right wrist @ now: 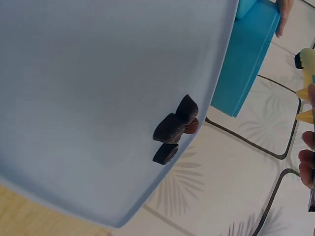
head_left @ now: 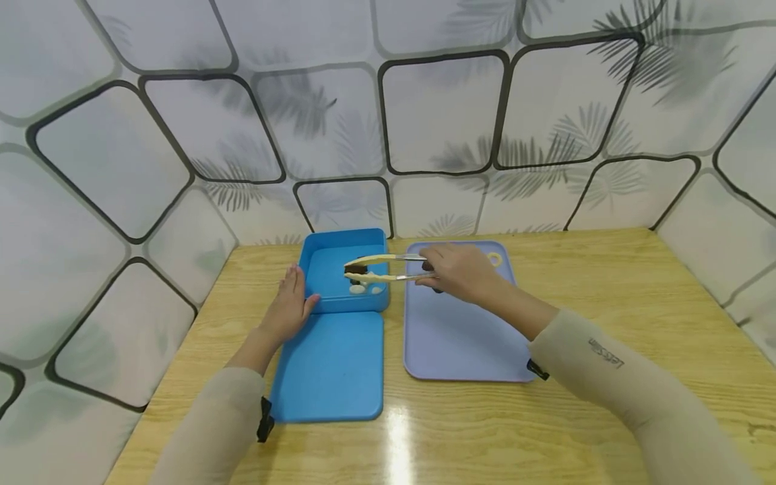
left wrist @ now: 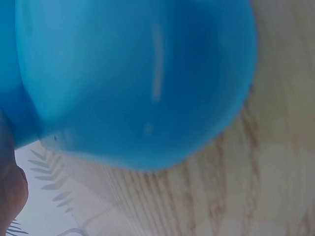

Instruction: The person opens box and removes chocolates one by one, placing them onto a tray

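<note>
A blue box (head_left: 321, 252) stands open on the wooden table, with small white pieces (head_left: 358, 289) inside. My right hand (head_left: 462, 271) grips cream tongs (head_left: 388, 267) that reach over the box and pinch a dark piece (head_left: 355, 271). My left hand (head_left: 291, 306) rests flat against the box's left front corner, fingers straight. The left wrist view shows the blue box (left wrist: 133, 73) blurred and close. On the lilac cutting board (right wrist: 98, 88), three dark brown pieces (right wrist: 174, 129) lie together near its edge.
The blue lid (head_left: 330, 367) lies flat in front of the box. The lilac cutting board (head_left: 455, 337) sits to its right. Patterned panels wall the table on three sides. Bare wood (head_left: 636, 289) stretches to the right.
</note>
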{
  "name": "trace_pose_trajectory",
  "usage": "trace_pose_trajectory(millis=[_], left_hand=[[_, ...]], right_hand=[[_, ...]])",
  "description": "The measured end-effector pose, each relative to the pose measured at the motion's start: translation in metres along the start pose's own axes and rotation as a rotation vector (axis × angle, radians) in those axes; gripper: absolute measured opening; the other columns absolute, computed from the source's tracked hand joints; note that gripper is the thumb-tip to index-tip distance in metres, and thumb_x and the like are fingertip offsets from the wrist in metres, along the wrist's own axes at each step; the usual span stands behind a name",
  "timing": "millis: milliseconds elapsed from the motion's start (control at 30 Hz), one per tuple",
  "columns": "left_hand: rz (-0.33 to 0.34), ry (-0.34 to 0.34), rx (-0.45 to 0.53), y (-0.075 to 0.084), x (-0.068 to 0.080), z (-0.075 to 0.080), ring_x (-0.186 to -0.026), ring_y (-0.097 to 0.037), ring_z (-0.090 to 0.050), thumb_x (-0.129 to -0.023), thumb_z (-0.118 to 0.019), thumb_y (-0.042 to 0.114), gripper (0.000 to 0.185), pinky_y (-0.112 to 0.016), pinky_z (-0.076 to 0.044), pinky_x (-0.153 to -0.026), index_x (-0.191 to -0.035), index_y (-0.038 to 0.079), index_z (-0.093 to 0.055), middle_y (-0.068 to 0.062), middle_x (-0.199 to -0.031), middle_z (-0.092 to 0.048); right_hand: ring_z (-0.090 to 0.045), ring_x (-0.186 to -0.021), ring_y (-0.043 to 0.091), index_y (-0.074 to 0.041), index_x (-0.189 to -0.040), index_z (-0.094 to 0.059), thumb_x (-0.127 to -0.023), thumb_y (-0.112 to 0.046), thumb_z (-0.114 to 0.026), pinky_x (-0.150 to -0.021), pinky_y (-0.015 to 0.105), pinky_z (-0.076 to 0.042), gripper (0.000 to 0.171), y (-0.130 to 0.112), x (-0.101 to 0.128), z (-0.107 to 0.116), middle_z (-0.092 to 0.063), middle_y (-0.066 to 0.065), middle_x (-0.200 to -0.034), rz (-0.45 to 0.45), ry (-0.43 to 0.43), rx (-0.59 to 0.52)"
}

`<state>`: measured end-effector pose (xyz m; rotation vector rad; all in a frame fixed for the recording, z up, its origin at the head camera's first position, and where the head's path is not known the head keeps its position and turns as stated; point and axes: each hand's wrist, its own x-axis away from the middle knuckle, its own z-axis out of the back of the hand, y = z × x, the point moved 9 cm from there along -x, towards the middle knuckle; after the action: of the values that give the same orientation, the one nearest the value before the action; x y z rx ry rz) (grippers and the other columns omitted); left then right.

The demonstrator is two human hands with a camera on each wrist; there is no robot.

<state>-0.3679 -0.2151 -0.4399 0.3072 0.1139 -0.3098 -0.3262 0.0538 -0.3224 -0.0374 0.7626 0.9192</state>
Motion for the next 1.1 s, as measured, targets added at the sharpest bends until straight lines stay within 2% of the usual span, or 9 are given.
trace_pose_trajectory(millis=[100,200,267,300,467,567,767,933,1100], left_hand=[[0.0,0.0,0.004,0.001,0.0,0.0,-0.141,-0.047,-0.007,-0.102,-0.042,0.027,0.07,-0.055,-0.011,-0.114,-0.142,-0.02,-0.009,-0.035,-0.151,-0.009],[-0.005,0.002,0.007,0.001,0.0,-0.001,-0.141,-0.048,-0.007,-0.102,-0.042,0.027,0.07,-0.055,-0.011,-0.114,-0.142,-0.02,-0.009,-0.036,-0.151,-0.008],[-0.008,0.003,0.009,0.001,0.001,-0.001,-0.141,-0.048,-0.007,-0.102,-0.041,0.027,0.069,-0.055,-0.011,-0.114,-0.142,-0.02,-0.009,-0.036,-0.151,-0.008],[-0.01,0.003,0.009,0.001,0.001,-0.001,-0.141,-0.048,-0.007,-0.102,-0.041,0.027,0.069,-0.055,-0.011,-0.114,-0.142,-0.02,-0.009,-0.036,-0.151,-0.008],[-0.005,-0.007,0.011,0.0,0.001,-0.002,-0.141,-0.047,-0.006,-0.102,-0.041,0.027,0.07,-0.055,-0.011,-0.115,-0.142,-0.02,-0.008,-0.035,-0.151,-0.007],[-0.007,-0.004,0.011,0.001,0.001,-0.001,-0.141,-0.047,-0.006,-0.102,-0.041,0.027,0.07,-0.055,-0.011,-0.114,-0.142,-0.02,-0.008,-0.035,-0.151,-0.007],[-0.008,-0.001,0.007,0.002,0.001,0.001,-0.141,-0.048,-0.007,-0.102,-0.041,0.027,0.07,-0.055,-0.011,-0.114,-0.142,-0.02,-0.009,-0.035,-0.151,-0.006],[-0.008,-0.014,0.006,0.002,0.001,0.0,-0.141,-0.047,-0.005,-0.103,-0.039,0.028,0.069,-0.055,-0.01,-0.114,-0.142,-0.02,-0.007,-0.035,-0.151,-0.005],[-0.004,-0.023,0.002,0.0,0.0,-0.002,-0.141,-0.047,-0.004,-0.103,-0.038,0.028,0.069,-0.055,-0.009,-0.115,-0.142,-0.02,-0.006,-0.035,-0.152,-0.004]], right_hand=[[-0.064,-0.063,0.016,-0.001,-0.095,-0.063,-0.08,-0.047,-0.071,-0.049,0.028,-0.05,0.048,0.001,0.008,0.009,-0.067,0.005,-0.077,0.029,0.081,-0.021],[-0.065,-0.063,0.018,-0.001,-0.095,-0.064,-0.092,-0.053,-0.05,-0.049,0.029,-0.051,0.054,0.003,0.017,0.016,-0.068,0.006,-0.079,0.048,0.135,-0.013],[-0.065,-0.063,0.018,-0.001,-0.094,-0.064,-0.096,-0.054,-0.036,-0.049,0.03,-0.051,0.06,0.004,0.022,0.019,-0.069,0.006,-0.079,0.055,0.156,0.001],[-0.065,-0.064,0.019,-0.001,-0.094,-0.064,-0.097,-0.054,-0.034,-0.05,0.031,-0.052,0.062,0.004,0.025,0.021,-0.068,0.007,-0.079,0.057,0.162,0.001],[-0.066,-0.065,0.022,0.0,-0.095,-0.064,-0.097,-0.056,-0.03,-0.05,0.034,-0.053,0.066,0.013,0.044,0.026,-0.069,0.009,-0.081,0.042,0.137,0.037],[-0.066,-0.062,0.023,0.0,-0.096,-0.064,-0.096,-0.059,-0.029,-0.046,0.034,-0.051,0.069,0.021,0.056,0.031,-0.069,0.011,-0.08,0.017,0.12,0.073],[-0.059,-0.05,0.019,0.0,-0.094,-0.062,-0.097,-0.059,-0.029,-0.037,0.033,-0.044,0.067,0.039,0.083,0.04,-0.064,0.009,-0.069,-0.025,0.103,0.107],[-0.059,-0.05,0.017,0.001,-0.091,-0.061,-0.096,-0.06,-0.028,-0.037,0.033,-0.044,0.07,0.055,0.107,0.045,-0.062,0.006,-0.064,-0.068,0.064,0.144],[-0.056,-0.047,0.017,0.001,-0.089,-0.062,-0.096,-0.062,-0.025,-0.034,0.031,-0.039,0.073,0.067,0.131,0.049,-0.06,0.006,-0.062,-0.111,0.021,0.154]])
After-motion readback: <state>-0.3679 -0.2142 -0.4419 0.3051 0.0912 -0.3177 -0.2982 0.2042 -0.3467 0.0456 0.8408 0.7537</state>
